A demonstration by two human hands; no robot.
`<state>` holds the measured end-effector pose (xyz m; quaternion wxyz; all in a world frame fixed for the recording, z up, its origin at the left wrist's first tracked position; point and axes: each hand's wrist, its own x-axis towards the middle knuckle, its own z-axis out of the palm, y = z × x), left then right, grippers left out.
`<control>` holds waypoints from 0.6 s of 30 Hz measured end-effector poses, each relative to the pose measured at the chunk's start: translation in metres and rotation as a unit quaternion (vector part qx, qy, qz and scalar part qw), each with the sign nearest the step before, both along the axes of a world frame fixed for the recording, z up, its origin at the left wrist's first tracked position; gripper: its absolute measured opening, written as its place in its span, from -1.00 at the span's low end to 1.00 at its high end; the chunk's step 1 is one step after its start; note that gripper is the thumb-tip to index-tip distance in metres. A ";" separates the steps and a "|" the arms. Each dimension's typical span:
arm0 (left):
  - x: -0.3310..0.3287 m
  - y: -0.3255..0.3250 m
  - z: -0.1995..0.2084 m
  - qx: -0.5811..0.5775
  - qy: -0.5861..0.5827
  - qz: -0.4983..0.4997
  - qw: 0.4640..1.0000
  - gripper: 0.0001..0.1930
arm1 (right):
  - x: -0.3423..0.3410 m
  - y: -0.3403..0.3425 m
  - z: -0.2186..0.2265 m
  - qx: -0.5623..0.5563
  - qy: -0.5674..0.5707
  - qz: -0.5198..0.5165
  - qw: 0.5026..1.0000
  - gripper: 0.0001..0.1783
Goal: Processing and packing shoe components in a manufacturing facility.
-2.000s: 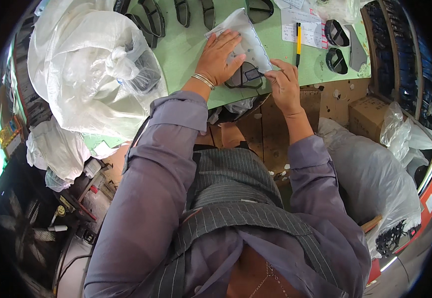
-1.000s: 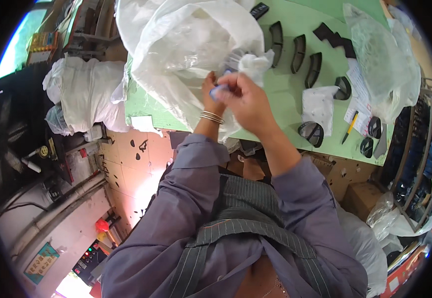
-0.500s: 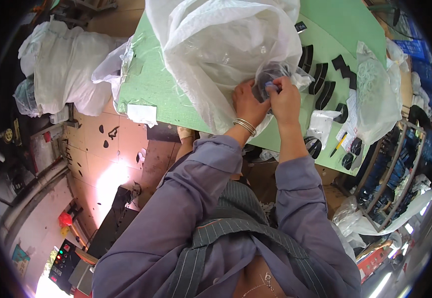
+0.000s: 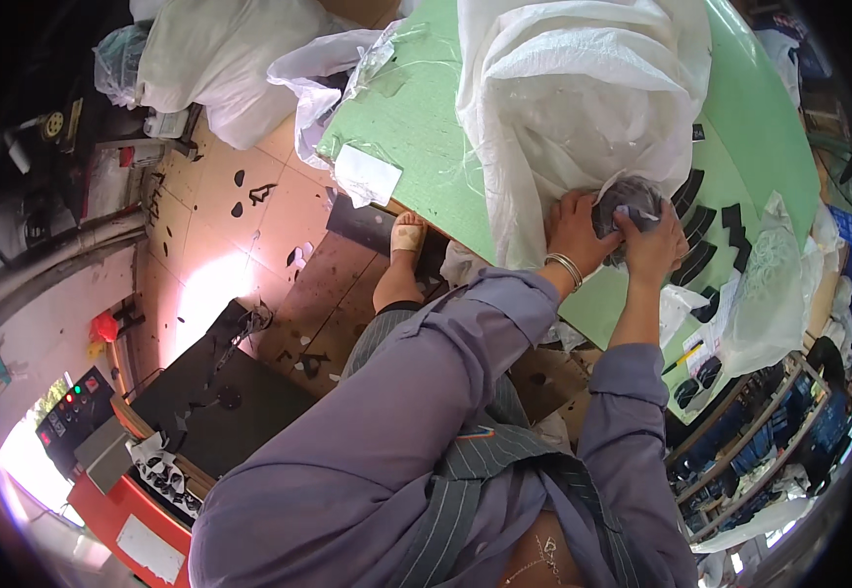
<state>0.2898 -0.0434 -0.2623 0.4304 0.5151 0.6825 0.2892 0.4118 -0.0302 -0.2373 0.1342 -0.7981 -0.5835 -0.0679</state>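
Both hands grip a small clear plastic bag (image 4: 628, 192) with dark contents, at the near right edge of a big white sack (image 4: 509, 127). My left hand (image 4: 575, 233) presses its fingers and thumb round the bag's left side. Wrapped over the right side is my right hand (image 4: 653, 245), its thumb on the near face. What exactly is inside the bag cannot be made out. The sack stands on a green table (image 4: 426, 162), its mouth gaping toward me. Just right of my hands lie several curved black strips (image 4: 702, 223).
A white paper (image 4: 367, 174) lies at the table's left edge. On the right are a filled translucent bag (image 4: 764, 294), a yellow pencil (image 4: 682, 357) and a white packet (image 4: 678, 306). A dark machine top (image 4: 220, 377) and a red cabinet (image 4: 117, 505) stand lower left.
My view has turned, so the table and sack appear farther right. My right hand has gone from pinching at the bag's near side to wrapping round its right side.
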 end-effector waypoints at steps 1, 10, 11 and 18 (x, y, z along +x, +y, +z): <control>0.001 0.000 0.000 -0.007 -0.005 -0.016 1.000 -0.27 | 0.009 -0.002 -0.002 -0.017 0.079 0.054 0.995 -0.30; 0.002 -0.002 -0.006 -0.011 0.003 -0.031 0.999 -0.24 | 0.036 -0.017 0.000 0.083 0.185 0.070 0.977 -0.68; 0.001 -0.002 -0.005 -0.015 -0.004 -0.027 1.000 -0.24 | 0.033 -0.015 0.002 0.080 0.154 0.091 0.981 -0.69; -0.002 0.002 -0.003 -0.020 0.001 -0.043 0.999 -0.23 | 0.016 -0.014 0.016 0.126 0.231 0.052 0.963 -0.74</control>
